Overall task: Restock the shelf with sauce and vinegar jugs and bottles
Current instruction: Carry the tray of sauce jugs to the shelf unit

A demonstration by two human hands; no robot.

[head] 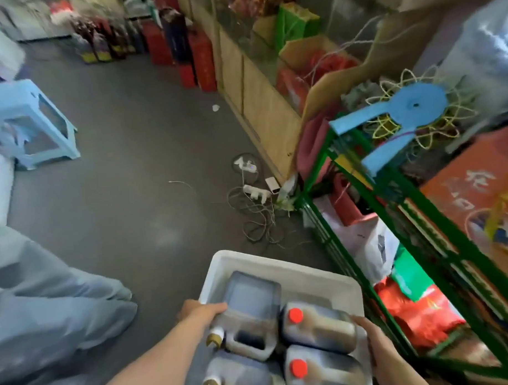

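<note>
Pale blue plastic stool [28,122], far left, on grey floor. Left hand [200,309]: fingers curled over the left rim of a white tub [249,258], beside a gold-capped jug [248,313]. Tub holds four dark jugs lying on their sides (two red-capped [320,322], right side). Right hand [376,343]: gripping the tub's right rim. Green wire shelf [363,237], just right, stocked with red packets.

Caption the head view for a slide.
Both hands, left and right, carry a white tub of jugs beside a green shelf.
</note>
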